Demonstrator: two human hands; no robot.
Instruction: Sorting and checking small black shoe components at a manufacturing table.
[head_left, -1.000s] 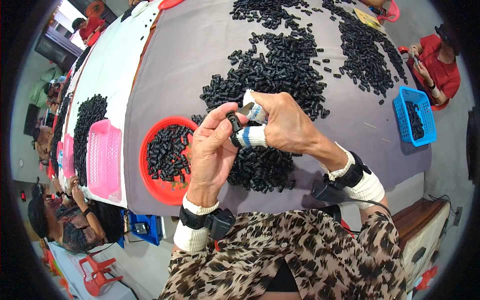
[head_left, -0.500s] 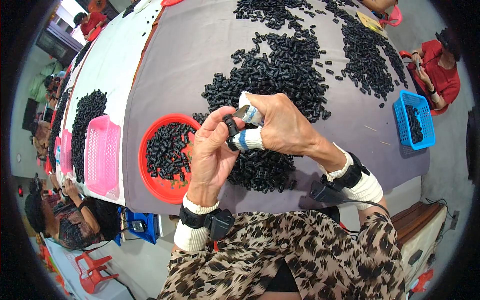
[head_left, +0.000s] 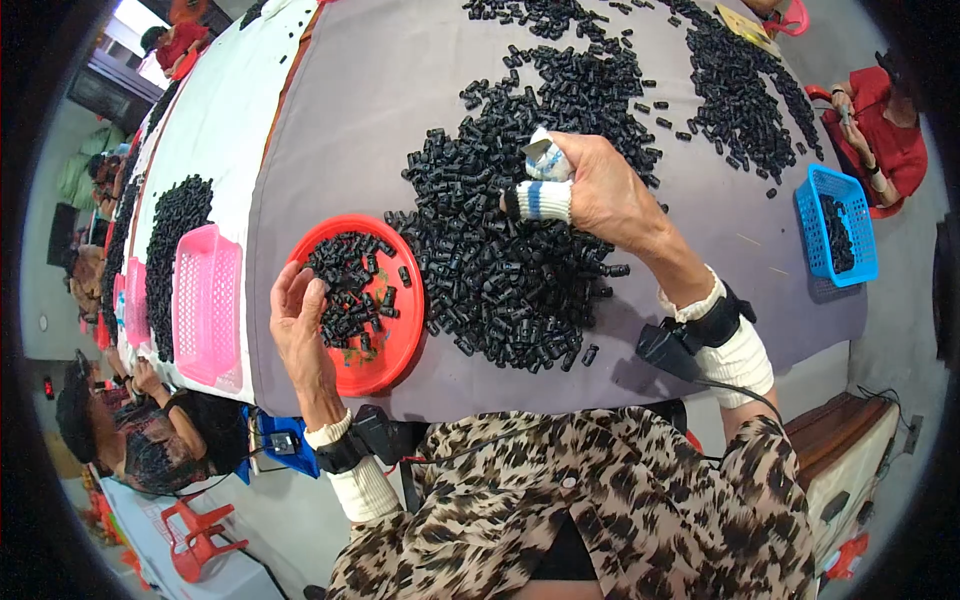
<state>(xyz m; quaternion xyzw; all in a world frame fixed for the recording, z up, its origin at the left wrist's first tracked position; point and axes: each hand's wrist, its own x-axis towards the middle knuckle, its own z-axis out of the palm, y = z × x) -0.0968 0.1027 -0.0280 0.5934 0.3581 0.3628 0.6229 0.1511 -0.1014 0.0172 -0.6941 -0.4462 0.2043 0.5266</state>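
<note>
Head view: left hand (head_left: 301, 318) at plate (head_left: 400, 340), left of centre; fingers loosely parted, nothing seen between. Black parts (head_left: 350, 290) lie in plate and central pile (head_left: 505, 290); plate near, likely for short reach. Right hand (head_left: 612, 192) over pile, fingers curled; cannot tell if holding.

On the worktop (head_left: 360, 110), a plate (head_left: 402, 345) containing loose parts (head_left: 350, 292) lies toward the near left corner. The main heap (head_left: 515, 290) lies right of the plate and extends toward the far edge. A second heap (head_left: 738, 108) lies farther right. A basket (head_left: 848, 281) holding parts stands at the right edge. Beside the second heap's far end lies what appears to be a flat board (head_left: 746, 29).
</note>
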